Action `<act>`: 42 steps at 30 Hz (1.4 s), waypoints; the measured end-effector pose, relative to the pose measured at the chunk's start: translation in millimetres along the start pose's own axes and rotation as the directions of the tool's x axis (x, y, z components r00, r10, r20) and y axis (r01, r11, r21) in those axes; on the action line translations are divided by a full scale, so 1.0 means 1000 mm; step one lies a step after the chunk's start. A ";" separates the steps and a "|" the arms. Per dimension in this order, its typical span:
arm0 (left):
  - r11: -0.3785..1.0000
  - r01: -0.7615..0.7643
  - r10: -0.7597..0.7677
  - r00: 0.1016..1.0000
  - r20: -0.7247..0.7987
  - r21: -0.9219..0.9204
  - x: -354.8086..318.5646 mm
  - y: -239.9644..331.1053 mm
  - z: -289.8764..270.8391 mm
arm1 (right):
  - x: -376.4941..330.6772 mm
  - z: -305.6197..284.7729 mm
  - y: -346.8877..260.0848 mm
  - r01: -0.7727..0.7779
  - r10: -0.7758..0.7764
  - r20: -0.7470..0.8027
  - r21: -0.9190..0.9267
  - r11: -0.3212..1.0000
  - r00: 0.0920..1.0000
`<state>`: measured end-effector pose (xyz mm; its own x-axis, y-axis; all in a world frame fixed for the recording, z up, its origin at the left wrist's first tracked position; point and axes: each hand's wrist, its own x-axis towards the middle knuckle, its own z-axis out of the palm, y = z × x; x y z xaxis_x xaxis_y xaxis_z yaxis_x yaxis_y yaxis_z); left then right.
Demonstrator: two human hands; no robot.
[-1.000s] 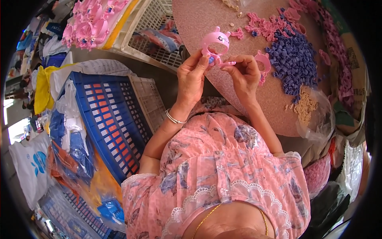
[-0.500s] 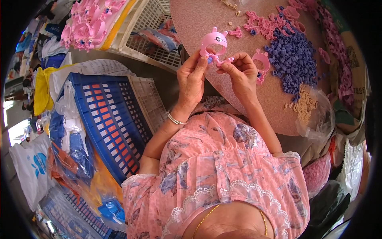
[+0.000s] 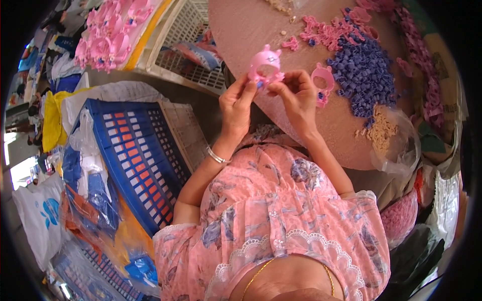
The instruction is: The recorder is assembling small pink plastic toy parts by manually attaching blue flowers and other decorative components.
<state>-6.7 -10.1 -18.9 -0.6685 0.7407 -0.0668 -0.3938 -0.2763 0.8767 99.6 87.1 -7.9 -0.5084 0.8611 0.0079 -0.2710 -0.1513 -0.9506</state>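
Note:
Above the near edge of the round table, my two hands hold a pink toy animal part (image 3: 260, 56) with small ears and a ring-shaped opening. My left hand (image 3: 238, 104) pinches its lower left side, where a small blue piece (image 3: 259, 84) shows. The fingers of my right hand (image 3: 297, 98) close on its lower right side, at a small pink piece partly hidden by the fingers. On the table to the right lies a similar pink figure (image 3: 322, 97). Past it are a heap of small blue parts (image 3: 362, 75), pink parts (image 3: 326, 34) and beige parts (image 3: 380, 131).
The round table (image 3: 286, 118) curves in front of me. At left stand a white crate (image 3: 193, 83) and a blue basket (image 3: 95, 133). Several pink figures (image 3: 108, 37) lie on a tray at the far left. A clear plastic bag (image 3: 407, 145) rests at the table's right.
The small pink piece in my right fingers has come up against the ring-shaped part. Both hands have drawn closer together and moved slightly nearer and left.

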 end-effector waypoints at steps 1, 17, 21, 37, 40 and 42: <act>0.993 0.056 -0.058 0.998 -0.023 -0.105 -0.001 0.000 0.001 | 0.004 -0.003 0.000 -0.028 0.038 0.080 -0.127 0.992 0.996; 0.949 0.175 -0.214 0.968 -0.130 -0.261 0.022 0.003 -0.010 | 0.097 -0.036 -0.019 0.471 -0.336 0.381 -0.847 0.248 0.861; 0.947 0.203 -0.239 0.963 -0.123 -0.248 0.022 0.006 -0.010 | 0.065 -0.019 -0.045 0.087 0.030 0.183 -0.597 0.797 0.983; 0.991 0.072 -0.071 0.997 -0.013 0.111 0.011 0.001 -0.006 | 0.037 0.002 -0.048 0.750 -0.421 0.625 -0.599 0.282 0.658; 0.936 -0.033 0.028 0.999 0.017 0.349 0.002 0.015 -0.002 | 0.034 0.002 -0.054 0.759 -0.417 0.638 -0.594 0.268 0.647; 0.899 -0.077 0.063 0.997 0.045 0.432 -0.004 0.021 0.002 | 0.028 0.001 -0.054 0.758 -0.411 0.641 -0.595 0.269 0.648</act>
<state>-11.0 -17.8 0.6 -0.6630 0.7486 0.0105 -0.0300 -0.0406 0.9987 99.2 118.8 43.9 -0.7419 0.3097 0.5948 0.0279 0.9005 -0.4340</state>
